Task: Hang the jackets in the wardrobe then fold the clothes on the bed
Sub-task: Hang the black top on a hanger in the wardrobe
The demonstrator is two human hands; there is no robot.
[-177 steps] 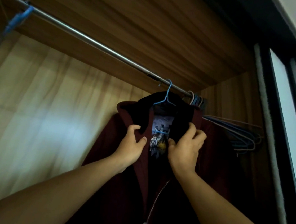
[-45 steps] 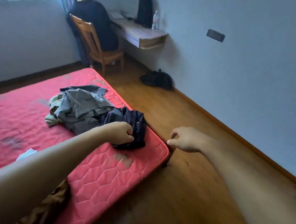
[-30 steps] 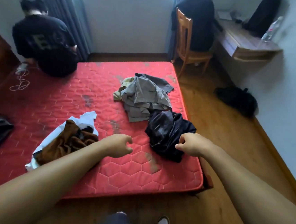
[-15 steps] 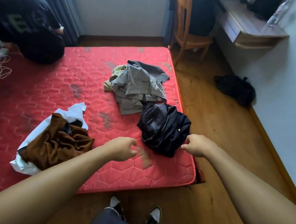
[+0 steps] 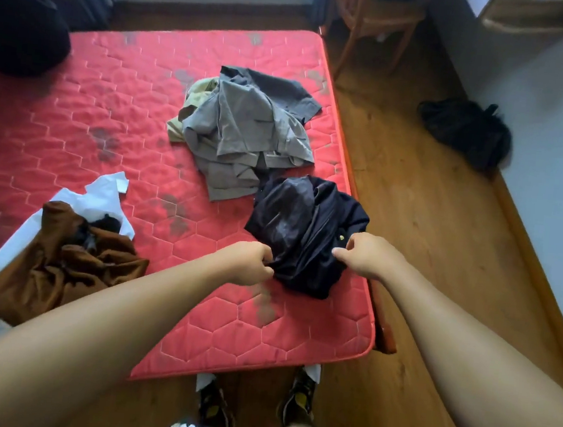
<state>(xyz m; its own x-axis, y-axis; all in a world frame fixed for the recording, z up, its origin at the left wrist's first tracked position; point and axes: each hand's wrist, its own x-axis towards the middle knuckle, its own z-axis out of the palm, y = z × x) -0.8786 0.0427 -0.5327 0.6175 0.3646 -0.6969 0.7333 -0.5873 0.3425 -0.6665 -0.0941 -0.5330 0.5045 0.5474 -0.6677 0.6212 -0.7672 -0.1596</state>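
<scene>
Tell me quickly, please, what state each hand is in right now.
Left hand: closed, pinching the dark navy garment at its near edge.
Right hand: closed, pinching the same garment's right side.

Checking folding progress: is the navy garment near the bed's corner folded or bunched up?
Bunched, not folded: the navy garment lies in a crumpled heap on the mattress, left hand and right hand gripping its near side.

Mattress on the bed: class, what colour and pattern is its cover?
The mattress is red, quilted in hexagons, with dark stains; the head view shows it.
</scene>
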